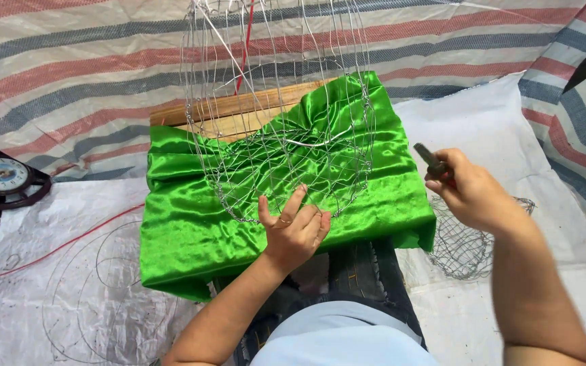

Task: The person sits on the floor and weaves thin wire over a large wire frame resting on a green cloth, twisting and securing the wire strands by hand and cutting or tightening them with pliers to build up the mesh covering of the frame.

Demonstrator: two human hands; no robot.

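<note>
1. Biggest thing first: we're sitting on a striped tarp (69, 74) in red, blue and white bands that fills the whole back of the view, with white plastic sheeting (483, 135) laid over it near us and off to the right.
2. On top of that is a wooden board (239, 108) draped in shiny green satin cloth (191, 230). The bare wood only peeks out along the far edge; the cloth hangs over the near edge and the left corner.
3. Standing on the cloth is the wire mesh frame (279, 102), a tall rounded cage of thin silver wire that runs up out of the top of the view. Its bottom rim sits around the middle of the cloth.
4. Our left hand (294, 227) is right at the near bottom rim of the frame, fingers half curled and spread, fingertips touching the mesh. Can't tell for sure if we're actually pinching a wire or just steadying it.
5. Our right hand (466, 190) is well clear of the frame, off the cloth's right edge, closed around a dark tool (431, 161), likely pliers, with its tip poking up and left.
6. Below the right wrist a second bit of wire netting (462, 244) lies on the white sheeting, just beside the cloth's near right corner.
7. At the far left edge there's a round white clock face (1, 175) in a dark frame, lying flat.
8. A thin red wire (55, 251) trails across the sheeting on the left.
</note>
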